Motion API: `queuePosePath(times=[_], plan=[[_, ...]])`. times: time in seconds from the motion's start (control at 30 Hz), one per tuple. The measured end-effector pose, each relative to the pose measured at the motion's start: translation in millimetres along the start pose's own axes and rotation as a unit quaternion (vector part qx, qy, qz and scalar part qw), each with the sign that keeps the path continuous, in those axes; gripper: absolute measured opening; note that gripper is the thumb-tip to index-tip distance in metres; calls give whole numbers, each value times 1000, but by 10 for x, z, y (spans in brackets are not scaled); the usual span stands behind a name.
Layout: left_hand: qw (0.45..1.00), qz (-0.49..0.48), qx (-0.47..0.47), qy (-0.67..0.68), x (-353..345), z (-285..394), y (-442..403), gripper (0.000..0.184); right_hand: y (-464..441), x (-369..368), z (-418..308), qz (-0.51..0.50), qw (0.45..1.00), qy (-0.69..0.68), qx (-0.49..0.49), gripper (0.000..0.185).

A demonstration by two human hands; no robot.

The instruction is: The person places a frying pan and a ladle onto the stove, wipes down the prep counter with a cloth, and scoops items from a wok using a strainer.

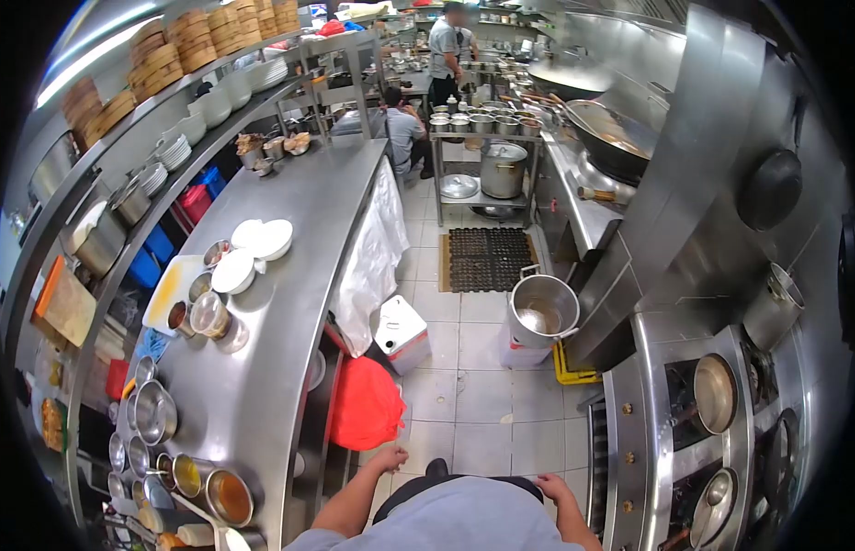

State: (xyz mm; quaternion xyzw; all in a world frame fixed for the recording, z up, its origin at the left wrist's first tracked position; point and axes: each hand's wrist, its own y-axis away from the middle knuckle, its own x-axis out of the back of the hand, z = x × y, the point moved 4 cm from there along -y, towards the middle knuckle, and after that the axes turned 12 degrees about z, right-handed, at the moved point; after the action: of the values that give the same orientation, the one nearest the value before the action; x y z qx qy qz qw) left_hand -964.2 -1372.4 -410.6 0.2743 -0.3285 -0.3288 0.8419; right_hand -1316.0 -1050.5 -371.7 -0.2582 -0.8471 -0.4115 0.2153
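Observation:
My left hand (pixel 389 458) hangs low in front of me with its fingers loosely bent and a little apart, and I see nothing in it. It is nearest to a red plastic bag (pixel 366 404) beside the steel worktable (pixel 262 404). My right hand (pixel 553 486) hangs by my other hip, its fingers partly showing and loosely bent, with no object visible in it. Between that hand and the stove (pixel 643 413) on the right is a gap of tiled floor.
A large steel pot (pixel 543 308) stands ahead on the right, beyond it a black rubber mat (pixel 490 259). A white container (pixel 401 329) is by the worktable. Bowls (pixel 234 272) and sauce pots (pixel 229 497) sit on the table. Other people (pixel 443 50) are at the back.

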Motion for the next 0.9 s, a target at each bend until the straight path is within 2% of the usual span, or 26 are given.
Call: queuePosePath(times=[0.07, 0.13, 0.2, 0.27, 0.37, 0.43, 0.5, 0.53, 0.6, 0.67, 0.73, 0.77, 0.83, 0.9], plan=[[1000, 18, -1, -2, 245, 140, -48, 27, -14, -82, 134, -8, 1000, -7, -14, 39], [999, 50, -3, 5, 477, 227, -28, 26, -25, -138, 167, -64, 971, -144, -182, 35], [992, 100, 11, 75, 634, 200, 78, 23, 128, -58, -189, -78, 991, -30, -104, 28], [985, 141, 25, 97, 660, -21, 183, 22, -370, -371, 362, -139, 986, 77, -48, 24], [971, 215, 28, 101, 602, -398, 446, 22, -541, -429, -2, -204, 969, 135, -25, 25], [975, 183, 67, 112, 350, -798, 831, 25, -703, -472, -390, -240, 956, 169, -3, 25], [965, 240, 86, 53, 180, -1031, 1373, 29, -944, -544, -837, -271, 942, 196, 17, 26], [963, 217, 133, 83, 6, -1310, 1534, 30, -1069, -584, -1053, -283, 936, 208, 27, 27], [948, 268, 152, 80, -225, -1541, 2079, 31, -1321, -699, -1476, -299, 926, 228, 46, 27], [923, 258, 260, 117, -607, -1920, 2470, 32, -1510, -824, -1839, -306, 919, 240, 64, 28], [909, 270, 289, 134, -981, -2125, 2823, 27, -1642, -985, -2169, -310, 915, 246, 78, 29], [901, 282, 296, 144, -1175, -2239, 2943, 27, -1689, -1094, -2311, -314, 912, 250, 89, 30], [935, 239, 225, 132, -1653, -2387, 2999, 27, -1716, -1306, -2553, -323, 905, 254, 111, 31], [916, 288, 214, 180, -2115, -2383, 2993, 45, -1632, -1548, -2752, -356, 879, 288, 135, 28]])
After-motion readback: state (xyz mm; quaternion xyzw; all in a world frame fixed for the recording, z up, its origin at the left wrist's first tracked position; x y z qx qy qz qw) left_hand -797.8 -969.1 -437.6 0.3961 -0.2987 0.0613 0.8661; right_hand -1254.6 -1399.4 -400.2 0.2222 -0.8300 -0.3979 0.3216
